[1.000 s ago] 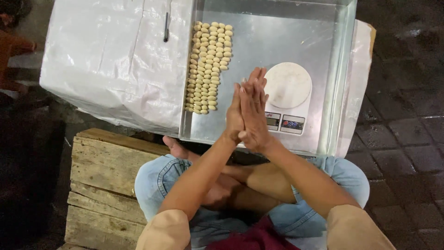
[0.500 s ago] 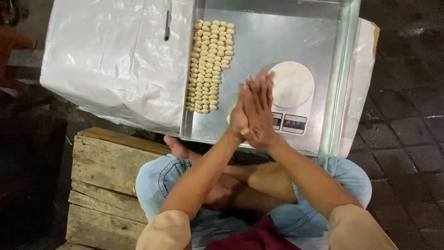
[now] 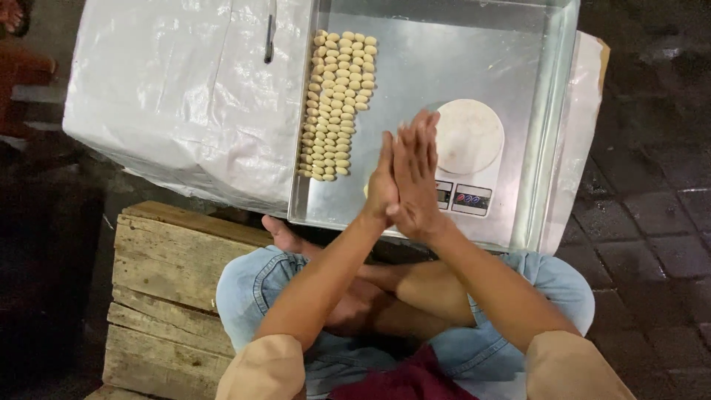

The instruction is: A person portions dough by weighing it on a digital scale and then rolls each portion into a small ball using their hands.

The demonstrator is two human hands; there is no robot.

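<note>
we sit cross-legged on a wooden pallet (image 3: 159, 274), and ahead of us the white plastic sheet (image 3: 185, 96) covers the left half of the surface, its near edge hanging down toward the pallet. beside it lies the steel tray (image 3: 415, 59), whose raised right rim runs along a second strip of plastic; the dark paved floor lies open beyond that. most of the tray's middle and far part is bare metal. a kitchen scale (image 3: 468, 159) with a round white plate sits in the tray's near right part. the rows of small pale dough pieces (image 3: 337, 100) hug the tray's left edge. our left hand (image 3: 383, 181) and right hand (image 3: 415, 178) meet palm to palm above the tray's near edge, just left of the scale, fingers straight and pressed together. we cannot tell whether anything lies between the palms.
</note>
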